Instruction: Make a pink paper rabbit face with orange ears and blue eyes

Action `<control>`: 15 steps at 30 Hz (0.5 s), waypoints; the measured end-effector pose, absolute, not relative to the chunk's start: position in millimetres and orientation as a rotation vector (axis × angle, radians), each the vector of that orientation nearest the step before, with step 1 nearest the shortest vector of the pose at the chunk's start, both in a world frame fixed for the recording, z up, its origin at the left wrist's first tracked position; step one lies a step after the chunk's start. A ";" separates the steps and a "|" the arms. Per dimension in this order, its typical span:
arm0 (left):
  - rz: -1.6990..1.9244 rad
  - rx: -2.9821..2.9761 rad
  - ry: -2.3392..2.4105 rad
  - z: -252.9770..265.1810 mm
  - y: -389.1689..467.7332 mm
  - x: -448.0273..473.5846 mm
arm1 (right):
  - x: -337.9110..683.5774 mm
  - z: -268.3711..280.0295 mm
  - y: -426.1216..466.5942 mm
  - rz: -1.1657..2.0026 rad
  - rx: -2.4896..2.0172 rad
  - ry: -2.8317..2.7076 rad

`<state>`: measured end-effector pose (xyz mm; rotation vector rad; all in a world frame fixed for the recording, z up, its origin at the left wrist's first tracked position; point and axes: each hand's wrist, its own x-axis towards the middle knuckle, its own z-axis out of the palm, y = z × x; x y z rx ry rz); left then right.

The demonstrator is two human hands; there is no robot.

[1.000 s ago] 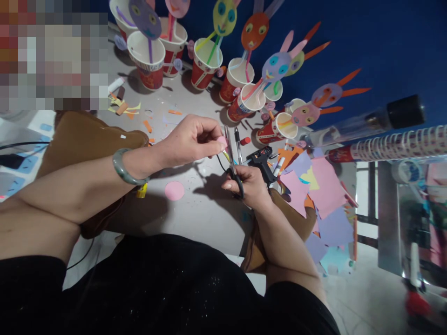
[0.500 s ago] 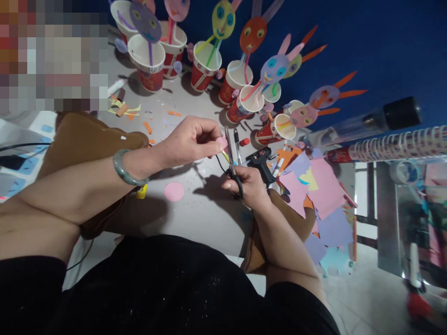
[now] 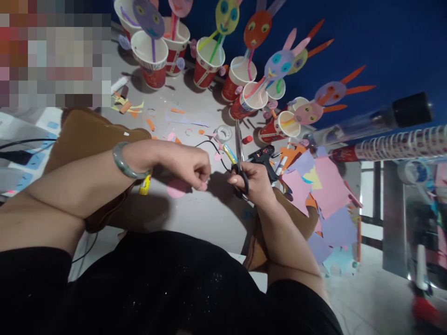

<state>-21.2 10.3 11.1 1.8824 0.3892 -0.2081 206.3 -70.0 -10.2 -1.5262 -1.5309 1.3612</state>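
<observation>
My left hand [image 3: 190, 166] is low over the table, its fingers pinched on a small pink paper piece [image 3: 203, 186]. Just beside it lies a larger pink paper circle [image 3: 175, 188], partly covered by the hand and its shadow. In my right hand [image 3: 256, 183] I grip scissors [image 3: 239, 144] with black handles. Their blades point away from me and look closed. Behind the scissors are a yellow-green tube [image 3: 229, 154], a clear tape roll [image 3: 224, 133] and a red cap [image 3: 247, 139]. A black glue gun [image 3: 264, 161] lies just right of the scissors.
Red paper cups [image 3: 153, 74] with paper rabbit heads line the back. Pink and purple paper sheets [image 3: 330, 186] are piled at the right, near a long stack of paper cups [image 3: 394, 144]. Coloured scraps [image 3: 129, 106] lie at the back left; a yellow glue stick [image 3: 144, 185] is by my left wrist.
My left hand has moved down and towards me with the small pink paper piece, away from the scissor blades. My right hand still holds the scissors, and the tape roll now shows.
</observation>
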 end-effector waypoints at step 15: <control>-0.879 2.168 0.438 21.9 -1.3 -24.5 | 206.9 -20.4 -63.7 1.263 -1.537 -1.565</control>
